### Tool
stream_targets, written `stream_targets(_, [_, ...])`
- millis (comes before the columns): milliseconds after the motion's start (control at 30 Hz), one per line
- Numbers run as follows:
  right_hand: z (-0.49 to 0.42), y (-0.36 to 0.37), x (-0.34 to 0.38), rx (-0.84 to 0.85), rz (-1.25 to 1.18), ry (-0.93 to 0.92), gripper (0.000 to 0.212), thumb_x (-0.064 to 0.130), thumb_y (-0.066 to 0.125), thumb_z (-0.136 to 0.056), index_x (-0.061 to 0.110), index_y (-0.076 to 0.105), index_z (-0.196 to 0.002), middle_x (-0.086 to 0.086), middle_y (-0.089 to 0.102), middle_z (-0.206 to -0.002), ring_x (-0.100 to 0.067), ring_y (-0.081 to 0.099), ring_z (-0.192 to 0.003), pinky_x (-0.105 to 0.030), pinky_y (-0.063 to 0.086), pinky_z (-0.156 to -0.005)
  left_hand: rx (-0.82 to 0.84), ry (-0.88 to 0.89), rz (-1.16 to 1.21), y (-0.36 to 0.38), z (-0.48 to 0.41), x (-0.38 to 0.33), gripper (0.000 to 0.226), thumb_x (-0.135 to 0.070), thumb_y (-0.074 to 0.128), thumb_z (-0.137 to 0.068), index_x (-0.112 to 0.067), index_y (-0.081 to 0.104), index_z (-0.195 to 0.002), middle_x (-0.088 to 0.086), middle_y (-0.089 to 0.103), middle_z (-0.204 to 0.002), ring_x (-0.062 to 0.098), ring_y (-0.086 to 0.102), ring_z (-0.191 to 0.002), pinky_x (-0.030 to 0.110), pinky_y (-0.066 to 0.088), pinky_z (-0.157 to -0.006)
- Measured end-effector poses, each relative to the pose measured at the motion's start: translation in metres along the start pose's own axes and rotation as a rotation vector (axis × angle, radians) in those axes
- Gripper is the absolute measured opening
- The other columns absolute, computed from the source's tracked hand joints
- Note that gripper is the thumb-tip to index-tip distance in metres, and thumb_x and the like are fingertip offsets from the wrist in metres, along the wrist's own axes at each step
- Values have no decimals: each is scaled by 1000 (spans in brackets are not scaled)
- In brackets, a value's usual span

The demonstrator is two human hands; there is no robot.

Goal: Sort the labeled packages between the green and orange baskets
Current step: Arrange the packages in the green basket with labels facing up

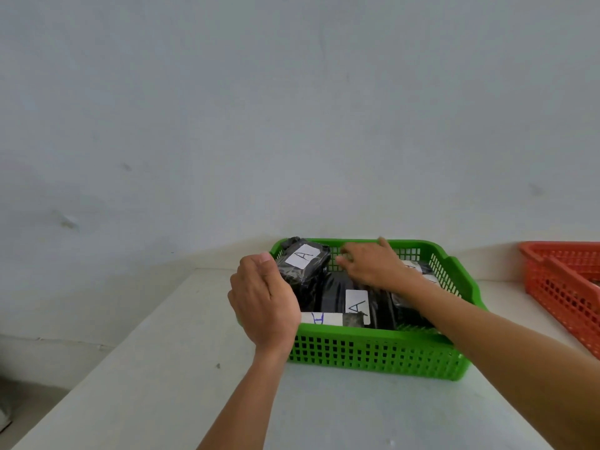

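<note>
A green basket (373, 349) stands on the white table and holds several black wrapped packages with white labels. My left hand (264, 300) grips the side of a black package marked A (303, 261), which leans tilted at the basket's far left corner. My right hand (370, 264) reaches into the basket with fingers spread, hovering over the packages in the middle. Another A-labeled package (357, 305) lies flat at the centre. A white label with blue writing (321, 318) shows at the near edge. An orange basket (565, 287) sits at the far right, partly cut off.
The white table (162, 368) ends at its left edge, with the floor below. A pale wall rises right behind both baskets. Bare tabletop lies between the green and orange baskets.
</note>
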State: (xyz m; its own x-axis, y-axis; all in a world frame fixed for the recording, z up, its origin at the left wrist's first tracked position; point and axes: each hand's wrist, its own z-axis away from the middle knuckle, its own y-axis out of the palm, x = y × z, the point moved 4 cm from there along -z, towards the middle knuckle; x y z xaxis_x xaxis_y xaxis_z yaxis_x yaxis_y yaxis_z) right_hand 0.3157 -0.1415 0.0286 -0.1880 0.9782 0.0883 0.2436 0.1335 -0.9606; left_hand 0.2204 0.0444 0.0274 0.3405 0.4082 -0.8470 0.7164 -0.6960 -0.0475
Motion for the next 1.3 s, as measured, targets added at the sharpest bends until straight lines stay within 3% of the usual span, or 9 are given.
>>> stream_targets(100, [-8,-16,28,18,-359,-88,40,36,47,-93,23,40,-131,-13,58,-124,-26,58,-104,-37,44,-88,12,-2,-9,0,0,2,33,-35,28,-91,-15,54,-87,-17,38,-72,18,38,-80,40,35,-80])
stream_targets(200, [-9,-11,58,192,-39,-311,75,20,56,-85,41,14,-144,-18,19,-152,-34,29,-136,-45,37,-104,24,3,-13,0,1,1,27,-38,26,-91,-22,47,-84,-20,39,-72,18,38,-79,39,35,-80])
stream_targets(300, [-5,1,73,275,275,-431,97,17,63,-78,42,-3,-145,-11,-10,-157,-29,-1,-144,-48,21,-112,28,5,-18,0,1,0,25,-39,26,-91,-24,45,-83,-21,39,-72,17,39,-80,41,37,-81])
stream_targets(467, [-2,-8,85,32,339,-480,81,20,68,-73,27,23,-140,-11,30,-147,-31,39,-129,-39,46,-82,35,-13,-35,0,1,2,26,-40,26,-90,-24,45,-84,-21,38,-72,18,39,-79,44,39,-82])
stream_targets(567, [-1,-21,72,-114,247,-447,76,32,72,-71,22,31,-133,-6,46,-133,-26,51,-114,-40,49,-85,26,-6,-40,-1,1,1,27,-41,25,-91,-24,45,-83,-21,38,-72,18,37,-78,44,39,-82])
stream_targets(733, [5,-45,30,-233,-28,-317,71,22,71,-72,23,34,-133,-5,45,-135,-27,55,-109,-32,47,-71,29,-4,-52,0,1,2,28,-42,24,-92,-24,45,-83,-20,38,-72,18,38,-78,44,39,-81])
stream_targets(933, [8,-38,31,-156,51,-337,74,8,66,-70,29,33,-134,-6,39,-139,-27,56,-104,-27,45,-59,18,12,-38,-1,2,1,31,-42,23,-92,-23,45,-82,-13,42,-72,20,40,-76,44,39,-79])
stream_targets(1167, [7,-11,81,-134,271,-588,73,6,60,-78,30,28,-140,-6,34,-146,-27,48,-121,-35,49,-81,19,-21,-32,0,0,3,30,-41,24,-91,-23,46,-84,-16,39,-73,18,38,-78,43,38,-81])
stream_targets(1300, [9,0,70,-146,8,-332,82,-4,64,-69,24,27,-138,-7,36,-143,-29,46,-123,-41,49,-91,16,1,-26,-1,0,2,33,-42,24,-91,-21,49,-84,-14,42,-72,19,40,-78,43,39,-79])
